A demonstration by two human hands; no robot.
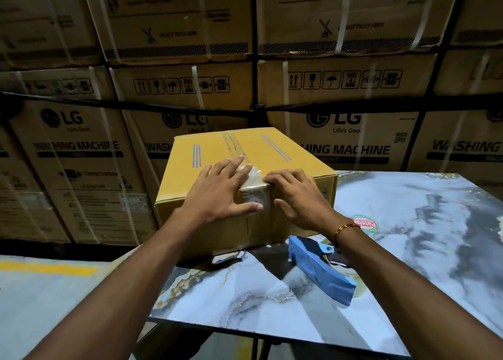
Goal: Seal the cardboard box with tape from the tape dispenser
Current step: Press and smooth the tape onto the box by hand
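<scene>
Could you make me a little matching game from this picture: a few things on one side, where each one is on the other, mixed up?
Things:
1. cardboard box
2. tape dispenser
3. left hand
4. round sticker

Places:
A. lying on the table, near the right wrist
B. pressing flat on the box's near top edge
C. stuck on the tabletop, right of the box
D. standing at the table's far corner

Pairs: 1-D, 2-A, 3-B, 4-C

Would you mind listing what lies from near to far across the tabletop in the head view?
Near table edge → blue tape dispenser → the two hands, left hand and right hand, pressing tape onto the cardboard box → stacked washing machine cartons behind.
</scene>
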